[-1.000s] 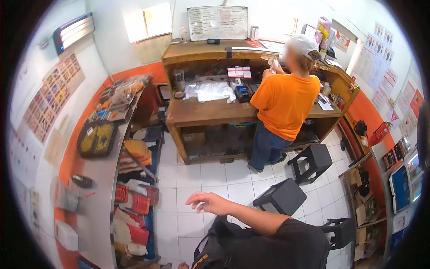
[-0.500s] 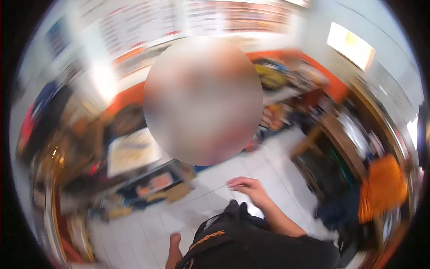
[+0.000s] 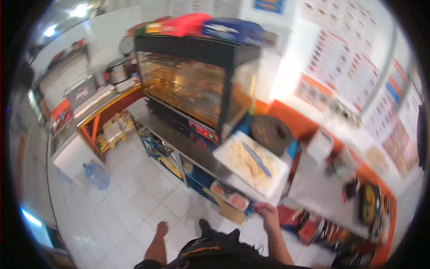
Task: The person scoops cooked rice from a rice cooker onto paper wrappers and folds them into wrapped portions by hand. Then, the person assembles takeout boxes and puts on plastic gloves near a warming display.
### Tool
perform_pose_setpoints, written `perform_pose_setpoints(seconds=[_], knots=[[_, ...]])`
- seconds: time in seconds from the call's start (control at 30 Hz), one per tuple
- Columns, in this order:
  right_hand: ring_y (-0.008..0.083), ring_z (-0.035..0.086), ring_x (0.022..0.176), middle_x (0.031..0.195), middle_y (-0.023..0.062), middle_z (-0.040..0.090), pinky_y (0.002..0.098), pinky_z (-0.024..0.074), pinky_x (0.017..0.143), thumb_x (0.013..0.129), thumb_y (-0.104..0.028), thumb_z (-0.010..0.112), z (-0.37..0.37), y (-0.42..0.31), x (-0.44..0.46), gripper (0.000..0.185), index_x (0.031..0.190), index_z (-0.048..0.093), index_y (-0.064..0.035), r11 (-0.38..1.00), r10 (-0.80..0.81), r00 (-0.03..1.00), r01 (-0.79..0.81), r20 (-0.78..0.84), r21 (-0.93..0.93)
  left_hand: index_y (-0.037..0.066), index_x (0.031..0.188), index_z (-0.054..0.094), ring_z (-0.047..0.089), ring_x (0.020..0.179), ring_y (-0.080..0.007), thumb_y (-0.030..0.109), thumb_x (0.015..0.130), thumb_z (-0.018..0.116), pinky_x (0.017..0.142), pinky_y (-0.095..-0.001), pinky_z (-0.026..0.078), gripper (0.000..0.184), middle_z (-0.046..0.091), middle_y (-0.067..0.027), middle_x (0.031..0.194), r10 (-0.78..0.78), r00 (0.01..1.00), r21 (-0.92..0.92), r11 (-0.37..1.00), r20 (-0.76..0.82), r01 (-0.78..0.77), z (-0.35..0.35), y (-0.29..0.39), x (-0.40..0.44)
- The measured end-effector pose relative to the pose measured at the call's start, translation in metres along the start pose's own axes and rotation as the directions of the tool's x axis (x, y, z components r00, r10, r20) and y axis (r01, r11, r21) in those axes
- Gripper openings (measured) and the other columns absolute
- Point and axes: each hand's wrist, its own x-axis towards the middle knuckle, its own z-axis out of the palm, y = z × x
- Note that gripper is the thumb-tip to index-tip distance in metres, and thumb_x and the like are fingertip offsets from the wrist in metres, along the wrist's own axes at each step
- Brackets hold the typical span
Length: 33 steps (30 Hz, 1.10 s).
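Observation:
My right hand (image 3: 267, 212) hangs in the air below the near edge of a white cutting board (image 3: 233, 154). Its fingers point left, loosely stretched, and nothing shows in them. On the board lies a knife (image 3: 256, 158) with a bluish blade, among brownish stains and crumbs. My left hand (image 3: 162, 227) hangs low over the tiled floor, touching nothing; its fingers are too blurred and foreshortened to make out. Behind the board's left end stands a lit glass food display warmer (image 3: 183, 87) with browned food inside.
A round dark wooden block (image 3: 271, 133) sits behind the board. Metal counter (image 3: 313, 179) extends to the right, with packages on the shelf below. A blue water jug (image 3: 96, 176) stands on the white tiles (image 3: 130, 197) at left. A steel pot (image 3: 118, 71) is at the back left.
My view has swung left, bringing the display warmer and the left side of the room into sight. The board now appears nearer. Both hands still hang low.

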Motion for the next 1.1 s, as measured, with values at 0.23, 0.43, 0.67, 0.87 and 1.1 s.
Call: perform_pose_setpoints(seconds=[0.23, 0.43, 0.67, 0.87, 1.1], knots=[[0.0167, 0.065, 0.089, 0.099, 0.0104, 0.071, 0.0295, 0.0512, 0.086, 0.084, 0.002, 0.056, 0.202, -0.033, 0.202, 0.022, 0.101, 0.07, 0.0034, 1.0, 0.006, 0.907, 0.002, 0.42, -0.017, 0.01, 0.094, 0.077, 0.069, 0.097, -0.0312, 0.019, 0.086, 0.054, 0.084, -0.047, 0.054, 0.026, 0.073, -0.0128, 0.104, -0.655, 0.667, 0.354, 0.755, 0.356, 0.552, -0.055, -0.055, -0.117], [0.013, 0.064, 0.087, 0.097, 0.0075, 0.071, 0.0252, 0.0489, 0.085, 0.085, 0.001, 0.06, 0.392, -0.021, 0.278, 0.019, 0.102, 0.07, 0.0022, 0.997, 0.039, 0.698, -0.074, 0.715, 0.018, 0.006, 0.099, 0.07, 0.066, 0.098, -0.0282, 0.016, 0.089, 0.055, 0.084, -0.0428, 0.053, 0.021, 0.069, -0.0125, 0.106, -0.807, 0.385, -0.161, 0.351, 0.449, 0.923, -0.065, -0.071, -0.072], [0.0153, 0.063, 0.1, 0.109, 0.0077, 0.069, 0.03, 0.05, 0.09, 0.089, -0.006, 0.061, 0.564, 0.079, 0.3, 0.023, 0.11, 0.069, -0.0014, 0.98, 0.16, 0.534, -0.188, 0.83, -0.068, 0.002, 0.105, 0.063, 0.062, 0.099, -0.0248, 0.012, 0.092, 0.056, 0.085, -0.0378, 0.052, 0.019, 0.065, -0.0123, 0.109, -0.685, 0.655, -0.398, 0.531, 0.319, 0.748, -0.137, -0.232, 0.156], [0.0147, 0.06, 0.105, 0.112, 0.0039, 0.067, 0.029, 0.0463, 0.096, 0.094, -0.014, 0.06, 0.602, 0.024, 0.299, 0.022, 0.112, 0.068, -0.0041, 0.966, 0.221, 0.395, -0.213, 0.892, -0.145, -0.002, 0.11, 0.057, 0.059, 0.099, -0.0219, 0.009, 0.094, 0.057, 0.085, -0.0336, 0.052, 0.019, 0.062, -0.012, 0.111, -0.564, 0.759, -0.679, 0.699, -0.327, 0.227, -0.304, -0.358, 0.347], [0.0118, 0.06, 0.095, 0.106, 0.0027, 0.068, 0.0277, 0.0495, 0.085, 0.091, -0.016, 0.061, 0.5, 0.02, 0.309, 0.024, 0.111, 0.069, -0.0042, 0.979, 0.01, 0.812, 0.112, 0.583, -0.172, 0.0, 0.093, 0.059, 0.056, 0.089, -0.0206, 0.0, 0.089, 0.058, 0.084, -0.0307, 0.043, 0.004, 0.06, -0.0098, 0.094, 0.389, 0.313, -0.04, 0.571, -0.866, -0.82, -0.763, 0.072, 0.507]])
